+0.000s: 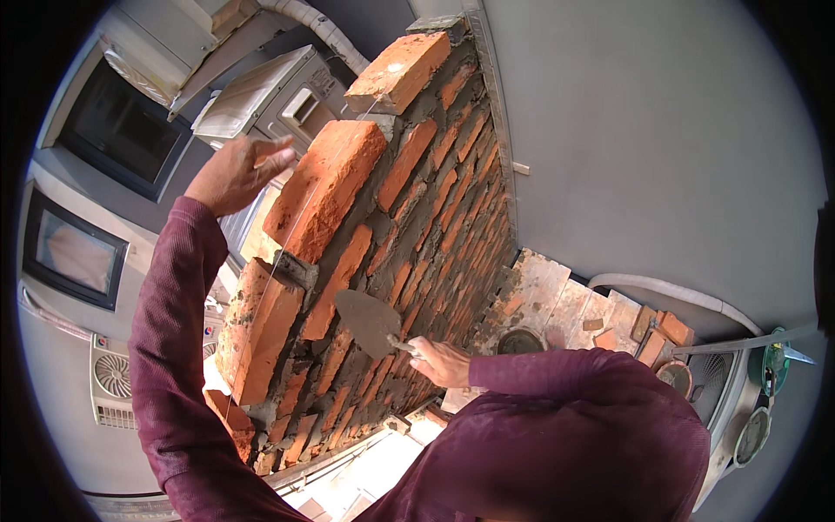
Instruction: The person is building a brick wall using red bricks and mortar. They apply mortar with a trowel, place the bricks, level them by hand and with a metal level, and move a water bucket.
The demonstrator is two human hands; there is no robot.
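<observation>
My right hand (442, 362) grips the handle of a trowel (369, 320), whose broad grey blade lies against or just off the face of a brick wall (417, 252). At the wall's top, my left hand (237, 177) is raised beside a large orange brick (329, 183). Its fingers are bent and drawn together, and whatever they may hold cannot be made out. A thin string (306, 207) runs along the top course, over that brick and a nearer, mortar-spotted brick (261, 329). Grey mortar (296, 268) fills the gap between them.
A farther brick (402, 71) sits on the wall near a smooth grey wall (644, 139). Outdoor air-conditioning units (111, 374) and windows lie beyond on the left. Below right are a round mortar container (520, 341), loose bricks (668, 331), a pale hose (678, 289) and a green bucket (769, 364).
</observation>
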